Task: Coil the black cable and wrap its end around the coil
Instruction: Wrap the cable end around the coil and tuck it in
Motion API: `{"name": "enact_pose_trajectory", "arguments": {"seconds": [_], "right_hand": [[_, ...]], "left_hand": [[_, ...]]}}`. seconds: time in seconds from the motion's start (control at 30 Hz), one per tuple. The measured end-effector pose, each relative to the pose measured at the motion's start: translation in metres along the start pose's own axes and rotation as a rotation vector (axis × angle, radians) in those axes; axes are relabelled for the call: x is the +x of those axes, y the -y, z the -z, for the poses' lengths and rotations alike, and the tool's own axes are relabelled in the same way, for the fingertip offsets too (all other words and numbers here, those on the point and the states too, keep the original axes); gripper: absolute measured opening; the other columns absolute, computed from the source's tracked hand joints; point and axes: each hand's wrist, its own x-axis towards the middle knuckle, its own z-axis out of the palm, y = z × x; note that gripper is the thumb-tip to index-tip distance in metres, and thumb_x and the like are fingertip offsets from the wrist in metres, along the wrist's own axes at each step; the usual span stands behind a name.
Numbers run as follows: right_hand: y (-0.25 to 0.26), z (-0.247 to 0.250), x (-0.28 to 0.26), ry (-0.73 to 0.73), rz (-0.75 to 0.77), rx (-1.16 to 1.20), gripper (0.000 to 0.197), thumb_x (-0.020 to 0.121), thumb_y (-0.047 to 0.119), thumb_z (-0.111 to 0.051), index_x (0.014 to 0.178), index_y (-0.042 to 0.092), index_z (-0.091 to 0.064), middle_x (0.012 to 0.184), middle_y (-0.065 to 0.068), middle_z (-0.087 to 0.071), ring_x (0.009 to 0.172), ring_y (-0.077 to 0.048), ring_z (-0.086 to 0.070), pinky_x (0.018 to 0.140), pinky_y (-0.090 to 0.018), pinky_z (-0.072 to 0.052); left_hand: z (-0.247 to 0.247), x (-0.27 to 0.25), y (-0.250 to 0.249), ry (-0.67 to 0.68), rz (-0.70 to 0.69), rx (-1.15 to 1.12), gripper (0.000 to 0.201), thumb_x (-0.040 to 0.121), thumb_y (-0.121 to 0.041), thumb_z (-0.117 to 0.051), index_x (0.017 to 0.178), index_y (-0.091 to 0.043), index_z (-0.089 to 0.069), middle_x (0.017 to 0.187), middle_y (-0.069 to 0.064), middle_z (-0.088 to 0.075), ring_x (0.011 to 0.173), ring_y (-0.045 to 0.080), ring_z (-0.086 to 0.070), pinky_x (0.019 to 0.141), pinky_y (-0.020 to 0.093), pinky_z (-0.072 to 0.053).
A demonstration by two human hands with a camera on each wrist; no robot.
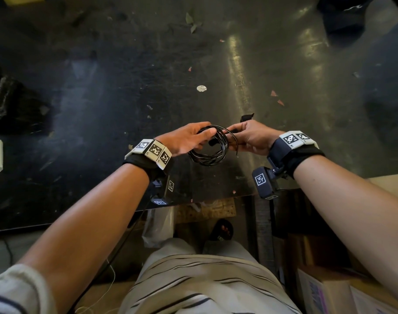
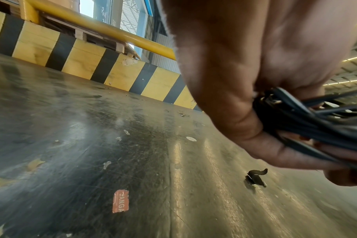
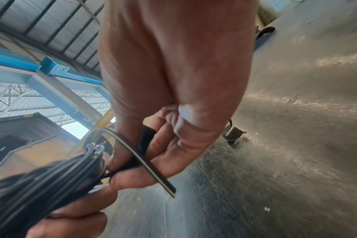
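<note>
Black cable [image 1: 208, 146], light & springy, hangs coiled betw. both grips over the table [image 1: 102, 98]: left hand [image 1: 186, 139] clamps the loops, right hand [image 1: 250, 137] pinches the stiff free end [image 3: 153, 167] — best hold right beside the coil.

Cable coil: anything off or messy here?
The coil is formed and held by the left hand and the right hand, but the cable end sticks out loose, not yet wrapped. A stray black strap and paper scraps lie on the tabletop.
</note>
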Motion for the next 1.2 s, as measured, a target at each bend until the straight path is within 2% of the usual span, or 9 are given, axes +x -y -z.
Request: {"name": "enact_pose_trajectory", "arguments": {"seconds": [0.1, 0.33, 0.47, 0.57, 0.7, 0.87, 0.97, 1.1, 1.2], "right_hand": [[0.002, -0.002, 0.002, 0.036, -0.02, 0.037, 0.017, 0.097, 0.013, -0.064, 0.108, 0.003, -0.071, 0.085, -0.005, -0.077, 0.071, -0.009, -0.074, 0.064, -0.022, -0.061], [0.011, -0.003, -0.003, 0.037, -0.071, -0.113, 0.024, 0.1, 0.033, -0.061, 0.096, 0.014, -0.074, 0.086, -0.004, -0.075, 0.069, -0.012, -0.07, 0.067, -0.026, -0.058], [0.022, -0.005, -0.005, 0.031, -0.133, -0.166, 0.044, 0.103, 0.042, -0.046, 0.111, 0.008, -0.073, 0.091, -0.007, -0.075, 0.076, -0.017, -0.068, 0.074, -0.031, -0.051], [0.027, -0.006, -0.008, 0.067, -0.159, -0.174, 0.047, 0.099, 0.025, -0.034, 0.121, 0.002, -0.07, 0.097, -0.011, -0.074, 0.077, -0.018, -0.065, 0.073, -0.033, -0.047], [0.024, -0.001, -0.01, 0.075, -0.095, -0.287, 0.047, 0.095, 0.002, -0.035, 0.124, 0.009, -0.071, 0.099, -0.006, -0.075, 0.079, -0.012, -0.069, 0.069, -0.027, -0.051], [0.016, 0.008, -0.009, 0.124, -0.09, -0.274, 0.025, 0.1, 0.013, -0.06, 0.122, 0.014, -0.072, 0.096, 0.0, -0.078, 0.08, -0.008, -0.072, 0.068, -0.023, -0.054], [0.009, 0.009, -0.01, 0.095, -0.059, -0.281, 0.031, 0.094, 0.02, -0.07, 0.123, 0.011, -0.071, 0.096, 0.001, -0.077, 0.08, -0.007, -0.069, 0.068, -0.021, -0.053], [0.0, 0.005, -0.012, 0.036, -0.011, -0.245, 0.035, 0.086, 0.018, -0.079, 0.118, 0.006, -0.073, 0.098, -0.004, -0.075, 0.074, -0.007, -0.064, 0.067, -0.022, -0.05], [-0.007, 0.001, -0.012, -0.007, -0.006, -0.22, 0.027, 0.082, 0.015, -0.083, 0.107, 0.009, -0.075, 0.091, -0.002, -0.076, 0.071, -0.008, -0.062, 0.068, -0.023, -0.05]], "left_hand": [[0.0, -0.001, -0.001, 0.01, 0.004, 0.015, 0.027, 0.104, -0.04, -0.046, 0.108, -0.017, -0.06, 0.09, 0.004, -0.057, 0.074, 0.013, -0.049, 0.068, 0.026, -0.042], [0.002, 0.0, 0.001, 0.016, 0.06, 0.086, 0.034, 0.102, -0.045, -0.048, 0.106, -0.013, -0.058, 0.093, 0.01, -0.056, 0.078, 0.022, -0.051, 0.071, 0.034, -0.044], [0.0, 0.0, 0.0, 0.029, 0.082, 0.115, 0.021, 0.104, -0.04, -0.047, 0.096, -0.023, -0.057, 0.082, 0.008, -0.049, 0.061, 0.011, -0.043, 0.056, 0.026, -0.036], [0.0, 0.0, 0.001, 0.027, 0.072, 0.146, 0.023, 0.103, -0.042, -0.047, 0.097, -0.024, -0.058, 0.08, 0.007, -0.049, 0.059, 0.011, -0.044, 0.054, 0.026, -0.036], [0.002, 0.001, 0.001, 0.015, 0.081, 0.194, 0.026, 0.103, -0.043, -0.047, 0.1, -0.02, -0.059, 0.079, 0.005, -0.051, 0.061, 0.012, -0.046, 0.055, 0.026, -0.038], [0.0, 0.001, -0.001, 0.018, 0.099, 0.232, 0.024, 0.103, -0.045, -0.046, 0.103, -0.026, -0.06, 0.083, 0.006, -0.056, 0.067, 0.014, -0.05, 0.058, 0.028, -0.041], [-0.002, 0.002, -0.002, 0.022, 0.097, 0.23, 0.022, 0.103, -0.045, -0.046, 0.099, -0.029, -0.06, 0.083, 0.005, -0.056, 0.069, 0.017, -0.049, 0.059, 0.03, -0.041], [-0.004, 0.004, -0.003, -0.001, 0.127, 0.217, 0.033, 0.103, -0.045, -0.045, 0.106, -0.016, -0.062, 0.083, 0.006, -0.055, 0.068, 0.018, -0.047, 0.059, 0.031, -0.039], [-0.008, 0.006, -0.004, 0.003, 0.172, 0.162, 0.034, 0.103, -0.044, -0.046, 0.098, -0.014, -0.06, 0.081, 0.005, -0.051, 0.064, 0.016, -0.044, 0.059, 0.03, -0.037]]}}
